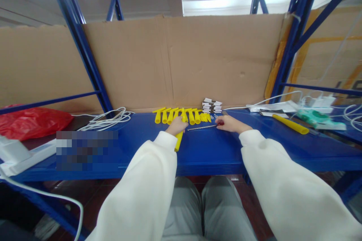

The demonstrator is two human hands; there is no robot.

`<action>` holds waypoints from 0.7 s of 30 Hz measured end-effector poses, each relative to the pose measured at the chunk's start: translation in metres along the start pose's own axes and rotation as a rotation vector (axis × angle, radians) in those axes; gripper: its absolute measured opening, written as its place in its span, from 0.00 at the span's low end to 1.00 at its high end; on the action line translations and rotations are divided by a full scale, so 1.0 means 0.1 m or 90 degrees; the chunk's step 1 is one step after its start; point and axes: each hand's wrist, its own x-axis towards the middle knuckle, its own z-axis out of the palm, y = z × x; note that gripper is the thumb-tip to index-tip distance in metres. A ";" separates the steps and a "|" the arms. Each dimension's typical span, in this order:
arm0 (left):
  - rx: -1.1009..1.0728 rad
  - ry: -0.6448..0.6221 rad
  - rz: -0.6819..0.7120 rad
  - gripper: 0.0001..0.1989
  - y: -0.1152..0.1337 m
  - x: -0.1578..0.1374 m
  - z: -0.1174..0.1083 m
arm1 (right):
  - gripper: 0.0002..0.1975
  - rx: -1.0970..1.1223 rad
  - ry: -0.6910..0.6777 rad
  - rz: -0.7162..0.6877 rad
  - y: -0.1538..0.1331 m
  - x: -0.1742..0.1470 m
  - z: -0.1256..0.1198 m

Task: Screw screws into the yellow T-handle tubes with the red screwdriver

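My left hand is closed around a yellow tube-shaped piece, its lower end pointing toward me. My right hand grips a screwdriver by its dark red handle, and the shaft points left toward the yellow piece, with its tip a little apart from it. Behind my left hand stands a row of several yellow T-shaped pieces. Smaller yellow pieces lie to their right, beside some tiny pale parts. A stack of white packets with dark bands rests behind these.
On the left are a red plastic bag, a coiled white cable and a white power strip. To the right lie a yellow tapered tube and a green-and-white pack. Cardboard backs the blue table.
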 end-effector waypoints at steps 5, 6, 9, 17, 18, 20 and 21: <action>-0.081 -0.047 0.018 0.05 0.08 -0.07 0.01 | 0.08 -0.016 0.001 0.001 0.00 0.00 0.01; -0.096 -0.064 0.025 0.05 0.10 -0.08 0.02 | 0.08 -0.019 0.006 0.003 -0.01 0.01 0.01; -0.114 -0.104 0.039 0.03 0.14 -0.12 0.04 | 0.09 -0.031 0.032 -0.004 -0.03 0.02 0.04; -0.113 -0.145 0.062 0.05 0.16 -0.14 0.09 | 0.08 -0.085 0.151 -0.119 -0.30 0.03 0.10; -0.111 -0.155 0.068 0.05 0.16 -0.14 0.10 | 0.08 -0.087 0.154 -0.137 -0.35 0.02 0.11; -0.107 -0.174 0.079 0.05 0.15 -0.13 0.12 | 0.08 -0.091 0.151 -0.168 -0.43 0.02 0.13; -0.108 -0.181 0.084 0.05 0.15 -0.12 0.13 | 0.08 -0.095 0.146 -0.180 -0.46 0.02 0.14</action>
